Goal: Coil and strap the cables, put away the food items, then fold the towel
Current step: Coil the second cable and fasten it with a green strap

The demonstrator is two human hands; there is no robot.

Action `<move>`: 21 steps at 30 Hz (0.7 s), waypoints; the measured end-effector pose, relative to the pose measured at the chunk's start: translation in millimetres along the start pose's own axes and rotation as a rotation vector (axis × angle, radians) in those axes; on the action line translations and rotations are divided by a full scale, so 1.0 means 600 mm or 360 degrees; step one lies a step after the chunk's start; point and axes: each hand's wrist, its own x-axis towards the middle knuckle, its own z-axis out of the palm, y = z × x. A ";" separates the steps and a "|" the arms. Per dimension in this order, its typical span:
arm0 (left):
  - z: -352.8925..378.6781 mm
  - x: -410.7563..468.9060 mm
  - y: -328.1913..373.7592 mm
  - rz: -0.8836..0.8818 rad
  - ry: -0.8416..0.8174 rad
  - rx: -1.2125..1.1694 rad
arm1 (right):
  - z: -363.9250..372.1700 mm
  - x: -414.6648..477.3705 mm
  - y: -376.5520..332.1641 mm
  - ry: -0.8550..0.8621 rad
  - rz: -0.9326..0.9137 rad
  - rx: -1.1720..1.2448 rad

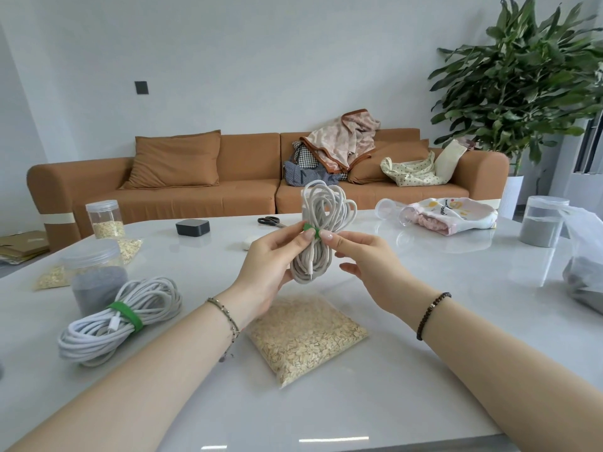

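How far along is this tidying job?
The first cable lies coiled and strapped on the table. The second cable is in hand: the left hand grips it while the right hand pinches its green strap. Still left: the bag of oats and the crumpled towel.

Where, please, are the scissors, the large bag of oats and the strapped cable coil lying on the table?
scissors [269, 220], head view, black handles.
large bag of oats [306, 334], head view, its middle.
strapped cable coil [98, 332], head view, middle loops.
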 end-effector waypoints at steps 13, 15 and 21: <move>-0.003 0.006 -0.007 -0.0098 0.0115 -0.0163 | 0.007 -0.001 0.006 -0.0119 -0.0080 -0.0154; -0.005 0.006 -0.007 -0.0110 0.0134 -0.0164 | 0.008 -0.001 0.006 -0.0134 -0.0075 -0.0130; -0.008 0.007 0.000 -0.0150 0.0191 -0.0153 | 0.014 -0.003 0.008 -0.0120 -0.0088 -0.0152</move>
